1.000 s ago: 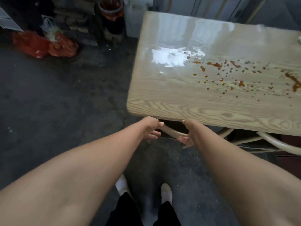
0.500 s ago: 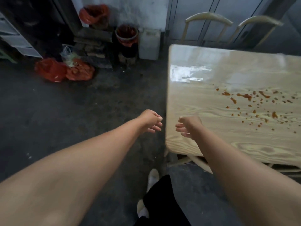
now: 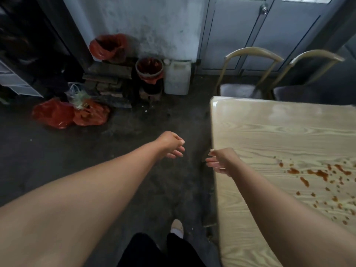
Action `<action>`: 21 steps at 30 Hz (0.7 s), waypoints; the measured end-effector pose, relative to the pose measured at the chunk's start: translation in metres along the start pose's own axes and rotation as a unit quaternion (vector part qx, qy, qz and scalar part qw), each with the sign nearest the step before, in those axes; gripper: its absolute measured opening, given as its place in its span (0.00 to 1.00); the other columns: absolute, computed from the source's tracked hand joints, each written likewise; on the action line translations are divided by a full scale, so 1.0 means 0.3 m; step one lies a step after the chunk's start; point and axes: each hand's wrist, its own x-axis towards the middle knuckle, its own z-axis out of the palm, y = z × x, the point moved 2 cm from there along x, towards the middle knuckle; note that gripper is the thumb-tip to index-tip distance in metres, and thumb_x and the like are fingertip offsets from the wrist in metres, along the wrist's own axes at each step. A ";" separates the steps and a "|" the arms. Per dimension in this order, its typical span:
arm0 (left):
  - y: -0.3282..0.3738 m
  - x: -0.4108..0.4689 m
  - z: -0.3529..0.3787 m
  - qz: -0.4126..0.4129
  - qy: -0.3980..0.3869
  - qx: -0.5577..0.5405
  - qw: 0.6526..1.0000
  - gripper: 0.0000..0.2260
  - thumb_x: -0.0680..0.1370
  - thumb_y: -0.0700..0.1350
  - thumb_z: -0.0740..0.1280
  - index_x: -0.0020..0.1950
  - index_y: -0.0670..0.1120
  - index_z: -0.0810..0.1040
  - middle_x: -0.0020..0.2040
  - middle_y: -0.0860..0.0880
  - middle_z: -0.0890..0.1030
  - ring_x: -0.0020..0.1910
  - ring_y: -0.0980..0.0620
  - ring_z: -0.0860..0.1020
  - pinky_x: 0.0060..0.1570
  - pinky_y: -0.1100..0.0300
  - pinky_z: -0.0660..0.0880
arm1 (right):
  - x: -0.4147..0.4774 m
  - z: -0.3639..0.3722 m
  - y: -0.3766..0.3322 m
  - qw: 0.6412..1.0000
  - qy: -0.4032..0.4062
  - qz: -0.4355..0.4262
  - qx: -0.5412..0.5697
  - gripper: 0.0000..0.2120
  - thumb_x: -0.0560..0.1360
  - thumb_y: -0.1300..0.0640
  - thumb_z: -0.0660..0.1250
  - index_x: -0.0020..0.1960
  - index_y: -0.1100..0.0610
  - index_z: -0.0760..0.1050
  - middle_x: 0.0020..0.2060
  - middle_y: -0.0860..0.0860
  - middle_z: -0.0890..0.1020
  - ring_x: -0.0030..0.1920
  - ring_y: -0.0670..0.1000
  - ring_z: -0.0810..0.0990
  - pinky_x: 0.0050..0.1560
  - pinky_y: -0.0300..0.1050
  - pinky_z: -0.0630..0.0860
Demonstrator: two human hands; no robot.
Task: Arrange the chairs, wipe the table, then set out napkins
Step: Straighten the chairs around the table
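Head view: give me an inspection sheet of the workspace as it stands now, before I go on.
Surface: wooden table, glossy, reddish-brown spatter on its right part, not yet wiped.
Job's things: two chairs at the table's far side; no cloth or napkins seen.
Clutter: red bags on the floor, lined bucket, white jerrycan, stacked bricks by the wall.
Grippers: left hand and right hand both empty, fingers loosely curled.
Cables: nothing seen.
Surroundings: dark concrete floor, stained wall, grey double doors.
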 end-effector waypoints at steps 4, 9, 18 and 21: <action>0.128 0.158 -0.136 0.003 -0.021 0.012 1.000 0.07 0.82 0.44 0.60 0.58 0.44 0.74 0.49 0.45 0.81 0.37 0.52 0.81 0.39 0.59 0.76 | 0.085 0.053 -0.222 1.000 0.006 -0.007 0.023 0.07 0.82 0.53 0.57 0.52 0.53 0.73 0.41 0.51 0.81 0.33 0.45 0.77 0.33 0.37 0.64; 0.326 0.390 -0.327 0.024 -0.039 0.043 0.998 0.08 0.82 0.44 0.60 0.59 0.43 0.74 0.51 0.43 0.82 0.37 0.52 0.81 0.37 0.60 0.76 | 0.228 0.106 -0.486 0.997 0.024 -0.011 0.074 0.14 0.82 0.52 0.57 0.63 0.56 0.74 0.57 0.55 0.82 0.36 0.45 0.78 0.34 0.39 0.66; 0.736 0.764 -0.464 0.047 -0.102 0.106 0.988 0.08 0.81 0.43 0.61 0.59 0.43 0.75 0.51 0.43 0.83 0.40 0.50 0.81 0.41 0.59 0.77 | 0.413 0.064 -0.831 0.980 0.081 0.018 0.179 0.07 0.82 0.56 0.57 0.49 0.54 0.73 0.46 0.53 0.82 0.36 0.46 0.78 0.36 0.39 0.69; 0.863 0.886 -0.442 0.056 -0.121 0.130 0.982 0.09 0.81 0.44 0.62 0.59 0.43 0.76 0.52 0.43 0.83 0.46 0.48 0.83 0.43 0.57 0.77 | 0.495 -0.006 -0.929 0.972 0.107 0.020 0.207 0.06 0.82 0.58 0.57 0.54 0.55 0.73 0.40 0.53 0.81 0.36 0.48 0.79 0.36 0.40 0.70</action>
